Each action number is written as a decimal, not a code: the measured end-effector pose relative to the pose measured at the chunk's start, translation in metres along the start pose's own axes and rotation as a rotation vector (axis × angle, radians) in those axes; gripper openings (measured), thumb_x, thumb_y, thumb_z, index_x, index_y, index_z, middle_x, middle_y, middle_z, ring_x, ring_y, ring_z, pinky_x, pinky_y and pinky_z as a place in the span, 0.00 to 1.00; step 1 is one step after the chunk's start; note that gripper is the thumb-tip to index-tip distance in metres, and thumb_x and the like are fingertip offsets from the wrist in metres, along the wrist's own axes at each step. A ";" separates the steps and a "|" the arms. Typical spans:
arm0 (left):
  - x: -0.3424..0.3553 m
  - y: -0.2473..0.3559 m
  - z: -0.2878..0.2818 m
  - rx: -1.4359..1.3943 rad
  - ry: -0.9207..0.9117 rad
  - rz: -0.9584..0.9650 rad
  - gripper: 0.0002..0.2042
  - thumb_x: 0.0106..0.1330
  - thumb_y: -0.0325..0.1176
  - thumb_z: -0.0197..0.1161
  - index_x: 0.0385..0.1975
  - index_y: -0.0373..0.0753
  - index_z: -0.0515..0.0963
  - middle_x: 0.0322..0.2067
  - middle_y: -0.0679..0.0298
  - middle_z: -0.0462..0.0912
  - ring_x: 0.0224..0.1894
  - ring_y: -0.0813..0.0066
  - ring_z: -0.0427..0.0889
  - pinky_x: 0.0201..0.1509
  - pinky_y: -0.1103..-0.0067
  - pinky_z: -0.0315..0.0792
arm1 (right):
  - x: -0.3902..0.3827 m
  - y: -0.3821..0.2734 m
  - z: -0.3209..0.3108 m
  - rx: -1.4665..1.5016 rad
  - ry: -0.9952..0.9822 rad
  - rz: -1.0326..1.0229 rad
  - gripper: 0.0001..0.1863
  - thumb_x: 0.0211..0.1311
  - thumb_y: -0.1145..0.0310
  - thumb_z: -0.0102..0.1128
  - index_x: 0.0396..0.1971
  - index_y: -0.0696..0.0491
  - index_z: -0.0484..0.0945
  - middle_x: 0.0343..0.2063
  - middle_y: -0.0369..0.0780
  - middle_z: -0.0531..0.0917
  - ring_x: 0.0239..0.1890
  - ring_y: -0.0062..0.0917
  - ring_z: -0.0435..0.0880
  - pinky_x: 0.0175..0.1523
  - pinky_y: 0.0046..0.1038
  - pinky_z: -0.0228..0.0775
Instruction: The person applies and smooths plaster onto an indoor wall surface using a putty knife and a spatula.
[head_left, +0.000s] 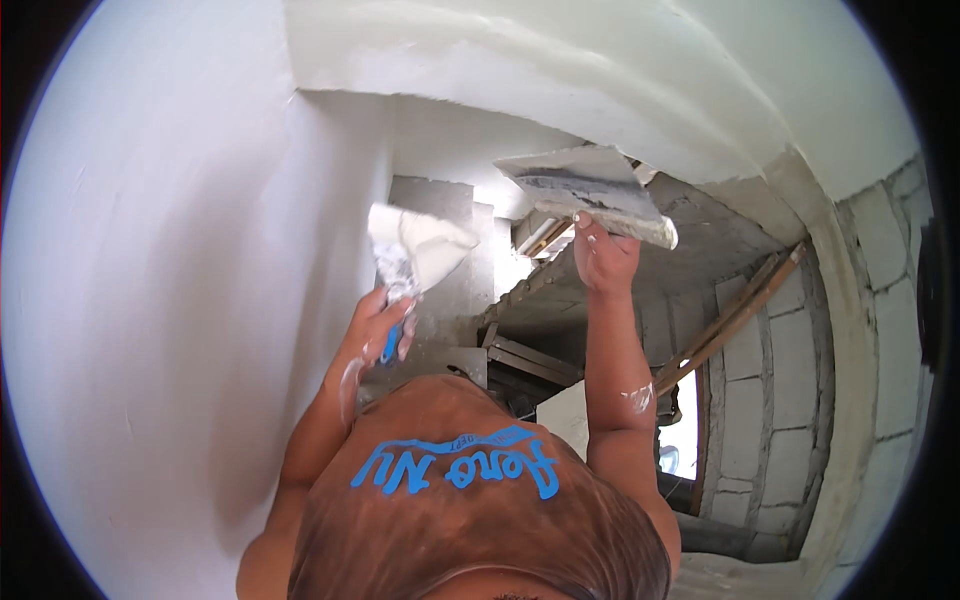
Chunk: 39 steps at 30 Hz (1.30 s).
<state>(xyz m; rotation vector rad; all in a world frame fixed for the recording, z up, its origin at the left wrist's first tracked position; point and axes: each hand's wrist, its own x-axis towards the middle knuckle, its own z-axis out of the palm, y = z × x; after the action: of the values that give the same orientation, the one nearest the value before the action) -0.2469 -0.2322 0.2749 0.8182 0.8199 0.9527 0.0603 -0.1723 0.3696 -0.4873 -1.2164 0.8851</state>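
My left hand (378,328) is closed round the blue handle of a putty knife (392,262). White plaster (435,245) is heaped on its blade, which points up. Farther right and higher, my right hand (606,258) grips a wide plastering trowel (590,185) from below. The trowel's grey face carries smears of plaster, and its thick near edge is caked white. Its far edge lies close to the white overhead surface (450,60); whether they touch I cannot tell. The two tools are apart. Plaster spots mark both my forearms.
A smooth white wall (150,300) rises close on my left. To the right stand a bare block wall (780,400) and leaning wooden poles (735,315). Below are a rough-edged concrete slab (560,285) and some stacked boards (530,360).
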 end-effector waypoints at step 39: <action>-0.008 0.018 0.013 -0.032 -0.182 0.158 0.13 0.69 0.36 0.60 0.42 0.31 0.71 0.18 0.59 0.74 0.12 0.72 0.71 0.14 0.77 0.67 | 0.140 -0.118 -0.063 -1.758 0.015 -0.870 0.31 0.45 0.80 0.59 0.55 0.43 0.80 0.52 0.38 0.82 0.54 0.34 0.78 0.58 0.36 0.66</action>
<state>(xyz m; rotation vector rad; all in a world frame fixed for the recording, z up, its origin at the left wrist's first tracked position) -0.2451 -0.2359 0.2980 0.9376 0.5885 1.0113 0.1693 -0.1220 0.5213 -1.1412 -1.7294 -1.1412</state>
